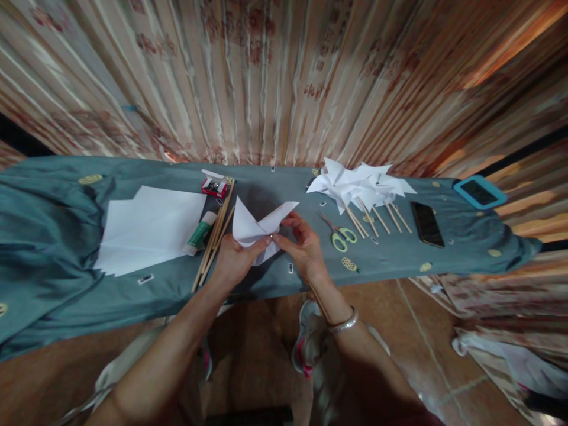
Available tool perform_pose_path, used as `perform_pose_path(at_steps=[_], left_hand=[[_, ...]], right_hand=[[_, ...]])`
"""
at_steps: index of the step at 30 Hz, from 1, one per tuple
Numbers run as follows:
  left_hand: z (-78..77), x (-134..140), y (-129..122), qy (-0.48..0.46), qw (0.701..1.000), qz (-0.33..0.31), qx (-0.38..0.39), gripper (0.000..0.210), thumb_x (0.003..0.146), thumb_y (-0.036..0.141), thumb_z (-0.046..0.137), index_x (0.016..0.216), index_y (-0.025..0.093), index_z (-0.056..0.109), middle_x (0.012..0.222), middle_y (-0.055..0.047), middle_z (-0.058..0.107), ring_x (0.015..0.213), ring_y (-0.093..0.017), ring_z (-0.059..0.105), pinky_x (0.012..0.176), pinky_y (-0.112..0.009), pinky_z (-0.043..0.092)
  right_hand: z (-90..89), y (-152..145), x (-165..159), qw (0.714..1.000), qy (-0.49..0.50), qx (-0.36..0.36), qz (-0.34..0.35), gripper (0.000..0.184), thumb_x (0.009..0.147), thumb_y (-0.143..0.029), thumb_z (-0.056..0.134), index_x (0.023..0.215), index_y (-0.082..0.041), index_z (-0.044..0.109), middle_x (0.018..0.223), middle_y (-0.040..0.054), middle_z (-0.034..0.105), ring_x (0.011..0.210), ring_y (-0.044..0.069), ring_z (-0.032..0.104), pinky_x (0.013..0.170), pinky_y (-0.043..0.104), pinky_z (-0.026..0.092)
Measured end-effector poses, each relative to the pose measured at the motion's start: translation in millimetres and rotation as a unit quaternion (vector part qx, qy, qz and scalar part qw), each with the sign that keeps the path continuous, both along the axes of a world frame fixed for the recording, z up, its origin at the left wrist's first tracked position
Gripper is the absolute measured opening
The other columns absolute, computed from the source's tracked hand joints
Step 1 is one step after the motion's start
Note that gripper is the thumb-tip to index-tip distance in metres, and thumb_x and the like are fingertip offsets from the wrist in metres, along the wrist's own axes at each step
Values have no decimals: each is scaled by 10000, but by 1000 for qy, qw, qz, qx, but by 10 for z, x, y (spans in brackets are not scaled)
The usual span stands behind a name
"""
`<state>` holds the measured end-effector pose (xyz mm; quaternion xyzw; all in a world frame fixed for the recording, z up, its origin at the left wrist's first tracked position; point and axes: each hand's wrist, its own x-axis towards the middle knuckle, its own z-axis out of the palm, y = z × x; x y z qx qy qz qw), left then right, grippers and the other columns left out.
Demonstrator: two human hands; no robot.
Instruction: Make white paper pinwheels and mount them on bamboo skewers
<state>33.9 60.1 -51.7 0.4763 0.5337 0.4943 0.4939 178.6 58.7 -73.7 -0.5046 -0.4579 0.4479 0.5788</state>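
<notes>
A white paper pinwheel (248, 225) is held up over the middle of the cloth-covered table, its blades spread. My left hand (239, 255) closes on its lower left side, the thumb pressed near the centre. From the right, my right hand (304, 242) pinches the paper, with thumb and fingers by a small shiny pin head (271, 237). Whether the pin passes fully through the paper is hidden. Just left of my left hand lie several wooden sticks (215, 245) and a green glue stick (202, 232).
A stack of white paper (151, 228) lies on the left, near a small red box of pins (215, 186). To the right are scissors (339, 234), several finished pinwheels (355, 186) on sticks, a phone (426, 223) and a blue-framed device (479, 192). A curtain (266, 89) hangs behind.
</notes>
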Motion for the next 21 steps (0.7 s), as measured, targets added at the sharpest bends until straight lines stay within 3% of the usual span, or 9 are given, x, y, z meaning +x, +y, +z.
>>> perform_pose_path(at_steps=[4,7,10,14,21], left_hand=[[58,-3,-18,0,1000,-6,-9,307,580,358,767,794,143,714,792,-73,763,776,-252,710,732,-351,580],[82,-3,-28,0,1000,0,-3,295,567,333,776,784,144,712,787,-66,764,762,-244,711,729,-349,584],[79,3,-32,-10,1000,5,-10,282,554,315,774,765,140,710,783,-70,766,745,-245,714,716,-351,588],[90,4,-45,-12,1000,4,-26,272,546,314,777,752,149,709,769,-72,766,737,-255,715,700,-361,592],[125,-23,-85,-13,999,-9,-29,294,535,322,796,761,156,705,774,-70,765,760,-264,717,709,-361,596]], right_hand=[[-29,39,29,1000,8,5,1,630,554,-372,864,1113,-234,607,1261,82,618,1228,245,530,1118,415,352],[-13,48,32,999,33,11,33,687,548,-399,865,1151,-235,581,1183,82,659,1136,240,597,1047,414,438],[17,38,38,996,46,-11,74,630,572,-404,851,1115,-226,588,1011,59,712,963,230,662,915,404,516],[63,21,68,997,20,-22,76,502,583,-397,839,1000,-218,624,908,38,729,862,218,677,801,358,537],[208,7,161,988,-110,9,107,323,649,-378,793,903,-202,696,902,53,738,858,232,668,812,379,517]])
